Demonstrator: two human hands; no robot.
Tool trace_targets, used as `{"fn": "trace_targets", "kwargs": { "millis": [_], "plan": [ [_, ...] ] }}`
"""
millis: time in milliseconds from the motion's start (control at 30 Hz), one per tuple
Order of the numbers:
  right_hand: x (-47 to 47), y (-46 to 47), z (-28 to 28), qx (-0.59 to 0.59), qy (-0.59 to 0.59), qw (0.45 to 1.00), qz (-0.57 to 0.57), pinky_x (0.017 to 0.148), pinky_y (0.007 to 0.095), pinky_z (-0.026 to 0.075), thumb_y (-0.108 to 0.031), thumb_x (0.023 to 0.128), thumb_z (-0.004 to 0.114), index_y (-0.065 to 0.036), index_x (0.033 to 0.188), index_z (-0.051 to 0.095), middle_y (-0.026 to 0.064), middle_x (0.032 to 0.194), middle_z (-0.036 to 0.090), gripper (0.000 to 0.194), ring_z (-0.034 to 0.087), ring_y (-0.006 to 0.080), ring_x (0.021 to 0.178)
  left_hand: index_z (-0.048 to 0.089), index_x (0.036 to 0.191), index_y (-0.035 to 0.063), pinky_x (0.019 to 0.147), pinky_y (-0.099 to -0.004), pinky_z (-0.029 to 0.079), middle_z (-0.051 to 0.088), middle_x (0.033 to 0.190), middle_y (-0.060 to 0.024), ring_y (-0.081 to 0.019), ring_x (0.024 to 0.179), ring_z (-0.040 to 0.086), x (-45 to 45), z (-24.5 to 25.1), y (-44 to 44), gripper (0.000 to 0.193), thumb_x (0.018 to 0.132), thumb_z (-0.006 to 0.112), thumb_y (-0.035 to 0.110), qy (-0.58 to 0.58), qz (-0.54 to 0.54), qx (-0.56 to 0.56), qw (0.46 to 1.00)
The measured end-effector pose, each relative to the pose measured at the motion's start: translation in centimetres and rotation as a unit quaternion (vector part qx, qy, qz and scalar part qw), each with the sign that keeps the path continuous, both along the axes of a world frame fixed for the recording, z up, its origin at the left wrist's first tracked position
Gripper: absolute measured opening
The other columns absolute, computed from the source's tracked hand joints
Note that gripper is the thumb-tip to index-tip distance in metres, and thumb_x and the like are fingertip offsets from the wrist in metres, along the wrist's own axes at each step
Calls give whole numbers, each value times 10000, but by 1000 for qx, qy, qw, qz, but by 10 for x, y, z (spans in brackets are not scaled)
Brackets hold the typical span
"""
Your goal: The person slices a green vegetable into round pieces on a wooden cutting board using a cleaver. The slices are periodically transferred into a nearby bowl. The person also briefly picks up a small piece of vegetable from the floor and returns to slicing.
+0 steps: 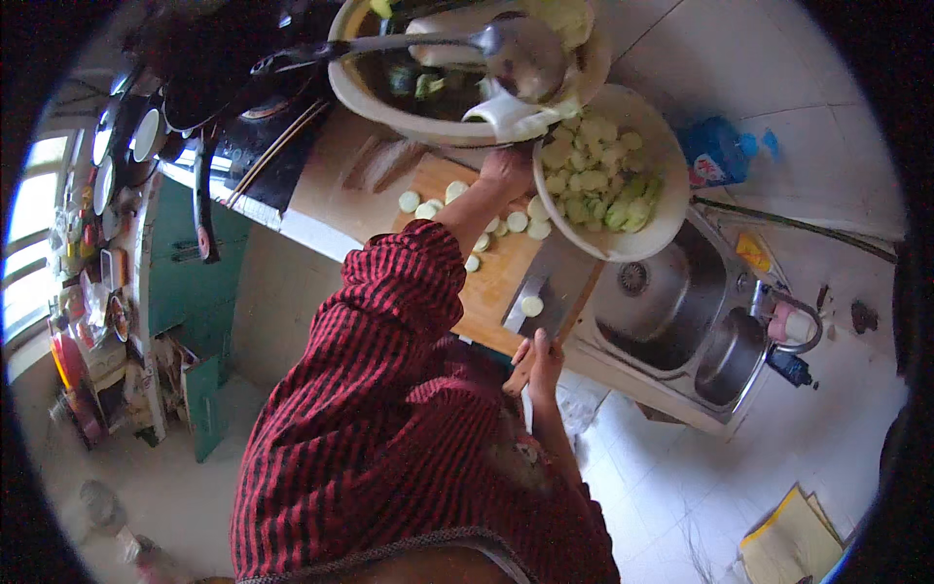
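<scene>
My left hand (508, 169) reaches across the wooden cutting board (485, 299) to the near rim of a large pale basin (423, 130); its fingers are hidden. The basin holds dark liquid with pale pieces, and a metal ladle (522, 58) lies over it. My right hand (543, 365) grips the wooden handle of a cleaver (558, 281), whose blade lies flat on the board's right part with one pale round vegetable slice (532, 306) on it. More round slices (517, 221) are scattered on the board. A white bowl (611, 252) of cut pale green vegetable pieces stands to the right.
A double steel sink (657, 314) with a curved faucet (808, 321) is at the right. Wooden chopsticks (273, 157) lie by the dark cooktop (284, 128) at the left. A black-handled pan (203, 197) overhangs the counter edge. A blue plastic package (711, 153) lies behind the sink.
</scene>
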State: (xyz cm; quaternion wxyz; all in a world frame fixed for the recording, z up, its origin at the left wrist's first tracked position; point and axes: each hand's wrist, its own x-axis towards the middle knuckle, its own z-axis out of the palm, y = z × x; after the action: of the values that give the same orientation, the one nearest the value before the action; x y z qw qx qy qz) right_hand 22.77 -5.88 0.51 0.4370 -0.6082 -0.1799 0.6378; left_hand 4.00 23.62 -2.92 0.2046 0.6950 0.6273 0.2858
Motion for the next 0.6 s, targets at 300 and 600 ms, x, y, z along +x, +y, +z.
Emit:
{"fn": "trace_targets", "kwargs": {
  "millis": [300, 600],
  "plan": [
    [-5, 8, 5, -23, 52, 998, -10, 484, 321, 464, -287, 984, 560, -64, 922, 507, 58, 647, 557, 237, 562, 177, 529, 609, 1131, -15, 810, -485, 510, 639, 1050, -260, -420, 932, 623, -15, -18, -6, 337, 826, 530, 107, 19, -37, 109, 993],
    [-8, 14, 4, 0, 15, 1000, 19, 481, 309, 482, -294, 984, 555, -92, 852, 474, 67, 666, 578, 255, 560, 162, 517, 665, 1097, 113, 868, -466, 494, 644, 1070, -173, -362, 1010, 613, -25, 0, -32, 369, 869, 630, 401, -27, -188, -79, 979]
  ]
}}
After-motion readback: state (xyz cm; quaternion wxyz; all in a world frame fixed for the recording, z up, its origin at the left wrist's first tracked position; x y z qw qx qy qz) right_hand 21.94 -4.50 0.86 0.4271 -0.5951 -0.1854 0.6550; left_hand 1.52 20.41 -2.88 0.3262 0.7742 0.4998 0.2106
